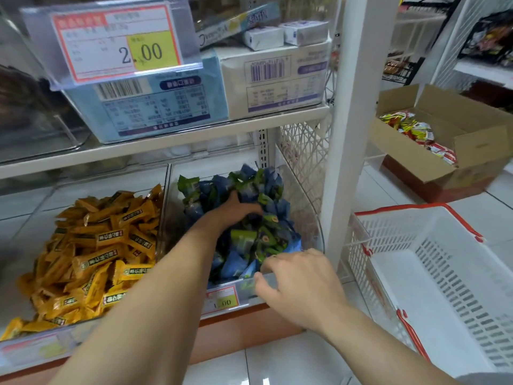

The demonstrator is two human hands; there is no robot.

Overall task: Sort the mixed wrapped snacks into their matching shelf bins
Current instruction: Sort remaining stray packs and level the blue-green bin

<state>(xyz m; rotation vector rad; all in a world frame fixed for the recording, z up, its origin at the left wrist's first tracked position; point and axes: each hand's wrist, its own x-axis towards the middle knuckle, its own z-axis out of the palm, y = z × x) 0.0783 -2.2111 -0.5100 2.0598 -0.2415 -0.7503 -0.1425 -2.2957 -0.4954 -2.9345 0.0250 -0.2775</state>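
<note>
Clearance: clear bin (311,218) sits at the right end of the lowest shelf, its top open; the shelf board (166,145) above leaves a gap over it, and both arms enter through the bin's front.
Right edge: white upright post (344,134) stands just beside the bin's curved right wall.
Left edge: clear divider wall separates the bin from the neighbouring tray of yellow wrapped snacks (91,254).
Front edge: price tag (222,300) hangs on the bin's front lip.
Floor room: white basket (433,273) with red handles stands right of the post; cardboard box (444,140) lies beyond it.
Task items: blue and green wrapped snacks (249,234), mixed, heaped inside the bin.
Left arm: extended forward deep into the bin, forearm crossing the front lip.
Left hand (236,208): palm down, pressed into the heap near the back; fingers buried among wrappers, so a grip cannot be confirmed.
Right arm: bent, reaching in from the post side.
Right hand (297,282): at the bin's front lip, fingers curled and partly spread over the nearest wrappers; whether it grips one cannot be determined.
</note>
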